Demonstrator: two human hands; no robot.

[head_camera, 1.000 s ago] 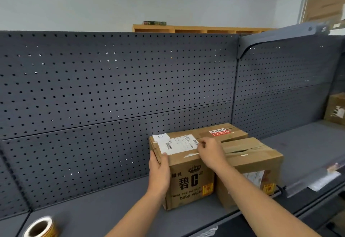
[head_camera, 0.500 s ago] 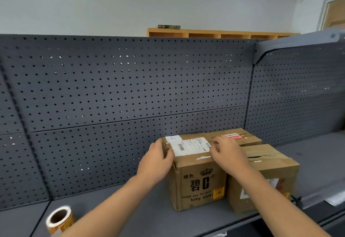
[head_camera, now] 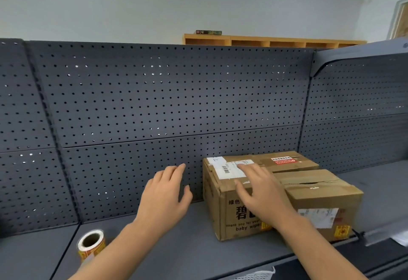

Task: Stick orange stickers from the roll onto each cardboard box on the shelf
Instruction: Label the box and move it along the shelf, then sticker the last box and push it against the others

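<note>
Shelf (head_camera: 187, 255), items left to right.

- Sticker roll (head_camera: 91, 244): one, standing on the shelf at far left, well apart from the boxes; no hand on it.
- Left hand (head_camera: 164, 195): fingers spread, holding nothing, in the air beside the taller box.
- Taller box (head_camera: 223, 218): one, with one orange sticker (head_camera: 266, 225) low on its front, partly hidden.
- Right hand (head_camera: 260, 193): fingers straight, gripping nothing, over that box's top front edge; contact unclear.
- Shorter box (head_camera: 320, 193): one, touching the taller, with one orange sticker (head_camera: 341, 231).

Step, as judged: both boxes look labelled. The next move calls for reaching left to the roll.
</note>
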